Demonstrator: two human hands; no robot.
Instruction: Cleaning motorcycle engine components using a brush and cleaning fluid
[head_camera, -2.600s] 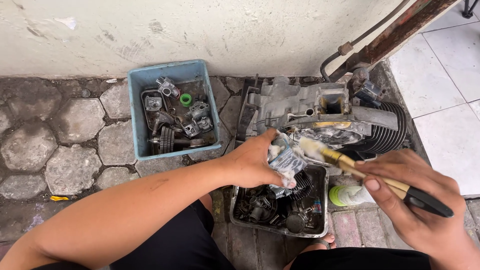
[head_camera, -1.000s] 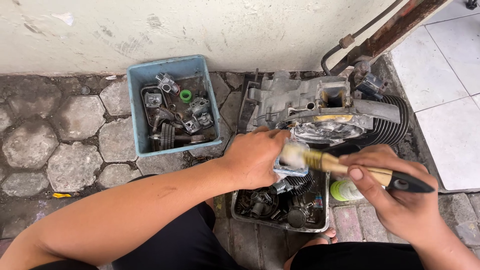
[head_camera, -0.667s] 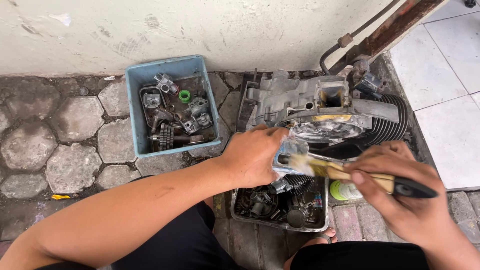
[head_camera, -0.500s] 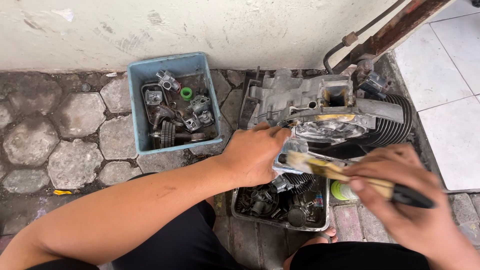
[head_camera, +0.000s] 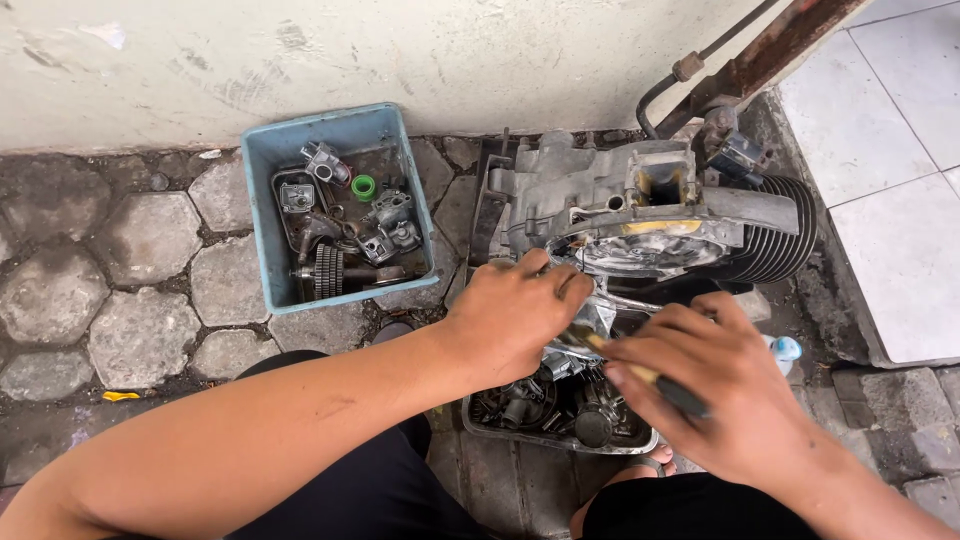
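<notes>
My left hand (head_camera: 515, 315) grips a small shiny metal engine part (head_camera: 598, 318) over a dark metal tray (head_camera: 560, 438) of oily parts. My right hand (head_camera: 720, 385) holds a paintbrush (head_camera: 655, 380) with a wooden ferrule end and black handle, its bristles against the part and mostly hidden by the hands. Just beyond the hands stands a grey engine block (head_camera: 640, 210) with black cooling fins (head_camera: 775, 235).
A blue plastic tub (head_camera: 262, 215) holding several carburettor pieces, a gear and a green ring sits at the left on hexagonal paving stones (head_camera: 120, 300). A rusty frame bar (head_camera: 760, 55) leans at the upper right. White tiles (head_camera: 900, 180) lie to the right. My knees flank the tray.
The brush has swept down and left across the part, and my right hand has turned over so its back hides most of the handle. My left hand stays on the part.
</notes>
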